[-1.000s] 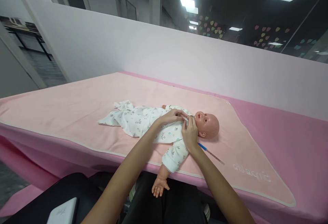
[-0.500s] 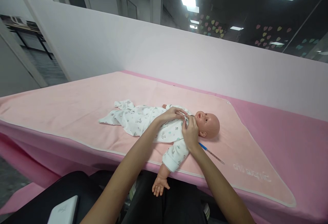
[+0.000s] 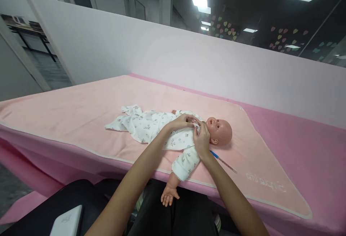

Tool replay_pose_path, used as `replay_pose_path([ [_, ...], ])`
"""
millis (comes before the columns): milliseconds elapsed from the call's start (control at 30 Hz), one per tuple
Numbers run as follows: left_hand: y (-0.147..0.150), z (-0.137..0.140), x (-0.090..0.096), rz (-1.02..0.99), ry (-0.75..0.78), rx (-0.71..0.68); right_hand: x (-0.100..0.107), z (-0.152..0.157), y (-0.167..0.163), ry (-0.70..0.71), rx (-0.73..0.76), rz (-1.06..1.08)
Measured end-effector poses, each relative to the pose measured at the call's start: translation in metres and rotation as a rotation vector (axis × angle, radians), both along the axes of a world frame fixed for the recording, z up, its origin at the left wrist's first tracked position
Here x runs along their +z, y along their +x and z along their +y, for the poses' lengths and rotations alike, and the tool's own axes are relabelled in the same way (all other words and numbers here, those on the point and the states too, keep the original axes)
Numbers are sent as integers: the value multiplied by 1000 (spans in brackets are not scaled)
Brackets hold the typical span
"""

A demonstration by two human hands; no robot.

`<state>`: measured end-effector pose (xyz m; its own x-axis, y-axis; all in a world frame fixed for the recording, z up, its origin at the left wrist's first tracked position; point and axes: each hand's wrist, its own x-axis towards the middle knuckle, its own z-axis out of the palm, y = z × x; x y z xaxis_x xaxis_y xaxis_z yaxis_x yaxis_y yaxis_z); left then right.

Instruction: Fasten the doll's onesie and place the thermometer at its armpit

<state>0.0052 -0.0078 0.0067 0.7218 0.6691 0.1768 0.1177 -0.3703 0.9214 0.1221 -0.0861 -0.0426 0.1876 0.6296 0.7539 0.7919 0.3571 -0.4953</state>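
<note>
Broadly, the bright pink cloth table cover (image 3: 292, 131) spreads beyond and around your hands, and over it lies the peach fabric mat with a pale piped edge (image 3: 81, 110), seemingly to give a soft base. On that mat, directly under your hands, is the bald baby doll of smooth plastic (image 3: 222, 132), face up, its head just to the right of your right hand. Lying lengthwise across you, it probably lets both hands reach the chest without stretching. Its white cotton garment with small printed motifs (image 3: 150, 128) runs from beneath your fingers off to the left, the legs trailing flat past your left hand.

Your forearms slant inward from either side, so your hands meet near the neckline. Your left hand (image 3: 182, 121) arches over the chest, fingers bent and pointing right; your right hand (image 3: 201, 135) rises beside the neck, fingers curled toward the left one. Both are part-closed and touch the garment, perhaps to steady it from two sides; whether either really pinches the cloth, you cannot tell. Nearer you than your right hand, the slim pen-like stick with a blue end (image 3: 223, 161) lies on the mat, just beside your right wrist.
</note>
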Motion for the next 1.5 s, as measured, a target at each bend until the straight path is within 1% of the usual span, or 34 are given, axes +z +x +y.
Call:
replay_pose_path([
  [67,0,-1,1,17,43,-4,2,0,0,-21,-4,-7],
  [133,0,-2,2,23,55,-8,3,-1,1,-38,-13,-22],
  [300,0,-3,3,1,30,-2,4,-1,1,-84,-68,-83],
  [400,0,-4,3,-14,27,-5,3,-1,0,-83,-75,-108],
  [600,0,-4,3,-20,45,5,3,-2,-1,-42,-35,-45],
  [800,0,-2,0,-4,80,3,4,-3,-2,-38,11,38],
  [933,1,-1,-2,-15,48,-8,4,-3,-3,-34,-3,68],
  [1067,1,0,-3,-27,11,-10,4,-3,-3,-52,-17,54],
  [1267,1,-1,-1,-25,-6,-15,2,-2,-3,-86,-65,4],
  [1500,2,-3,1,-34,-27,1,1,-2,-3,-79,-62,8],
])
